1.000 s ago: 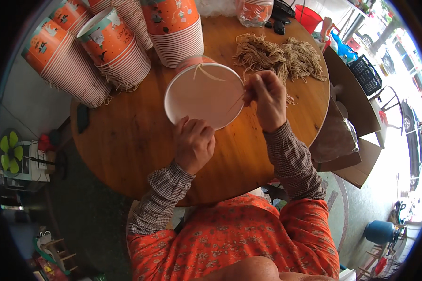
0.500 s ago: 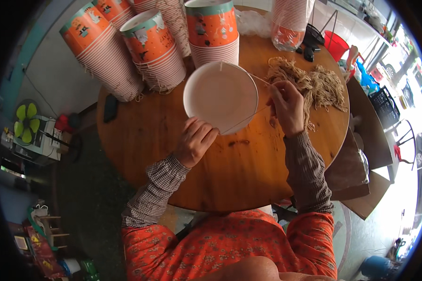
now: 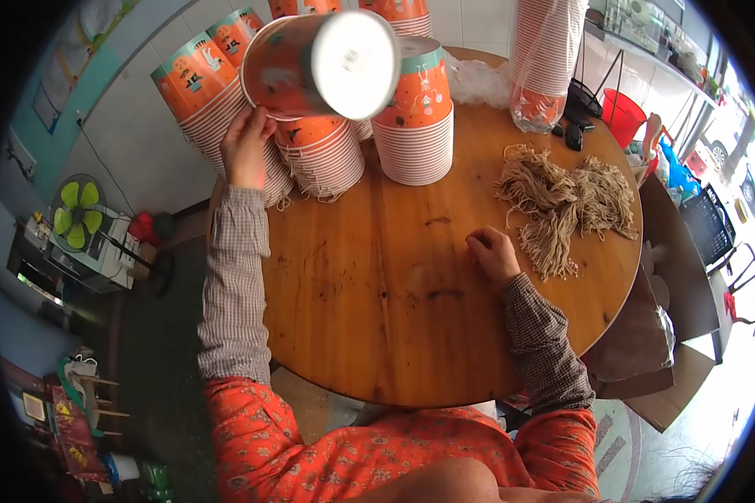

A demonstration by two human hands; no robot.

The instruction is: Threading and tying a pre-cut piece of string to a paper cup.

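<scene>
My left hand (image 3: 246,152) is raised over the far left of the table, pinching the rim of an orange paper bucket (image 3: 288,65). Tilted on its side, the bucket shows its white round base toward the right and hangs in front of the stacks. My right hand (image 3: 495,254) rests low over the table with fingers curled together; whether anything is in them is hidden. To its upper right lies a loose pile of beige strings (image 3: 566,197). Upside-down stacks of the same buckets (image 3: 411,138) stand along the far side, some with string ends hanging from them.
The round wooden table (image 3: 377,335) fills the middle. At its back right are a plastic-wrapped bucket stack (image 3: 545,71), clear plastic film (image 3: 476,81) and small black items (image 3: 573,136). Cardboard boxes (image 3: 637,352) stand against the right edge; a green-bladed fan (image 3: 79,210) is at left.
The bucket has gone from mouth-up at the table's middle to tilted at the far left, lifted by my left hand. My right hand has let go of the string and drawn nearer me.
</scene>
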